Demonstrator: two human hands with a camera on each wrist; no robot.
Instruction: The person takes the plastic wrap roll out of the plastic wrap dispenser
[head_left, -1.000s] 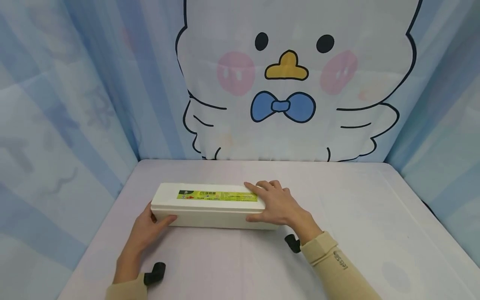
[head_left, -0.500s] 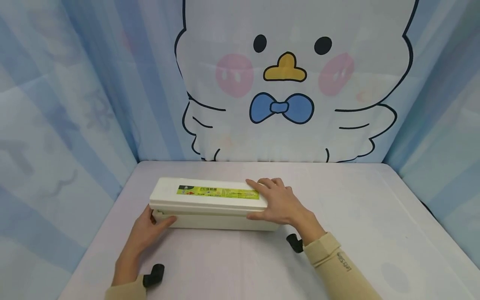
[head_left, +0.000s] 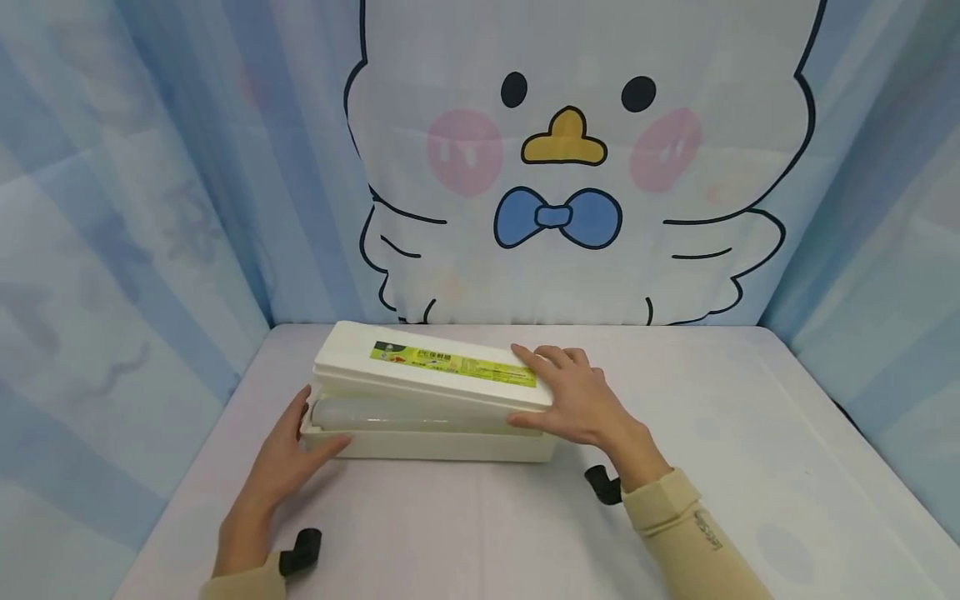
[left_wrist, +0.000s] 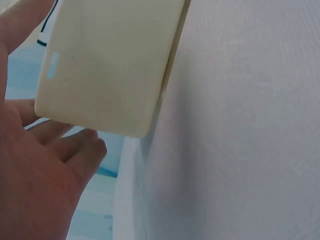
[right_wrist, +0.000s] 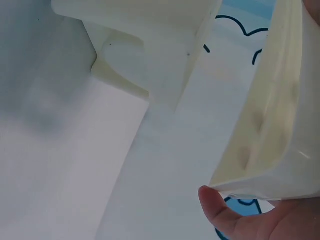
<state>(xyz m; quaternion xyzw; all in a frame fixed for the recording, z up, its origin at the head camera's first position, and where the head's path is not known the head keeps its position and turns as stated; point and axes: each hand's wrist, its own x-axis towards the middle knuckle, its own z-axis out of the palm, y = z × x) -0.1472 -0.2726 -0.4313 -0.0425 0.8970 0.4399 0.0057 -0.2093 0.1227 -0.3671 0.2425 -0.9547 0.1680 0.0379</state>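
A long white cling film box sits on the table, its base flat and its lid lifted and tilted, left end higher. A pale film roll shows in the gap. My left hand holds the left end of the base, thumb at the front, other fingers behind. In the left wrist view that end wall stands between thumb and fingers. My right hand grips the lid's right end, thumb on the front edge and fingers over the top. The right wrist view shows the lid's hollow underside.
A yellow-green label runs along the lid. The table has a pale cloth. Behind it hangs a blue-and-white curtain with a cartoon bird. A black wrist mount juts from the left sleeve, another from the right.
The lid has risen off the base, its left end most, and shifted right with my right hand, uncovering the film roll. My left hand has stayed at the base's left end.
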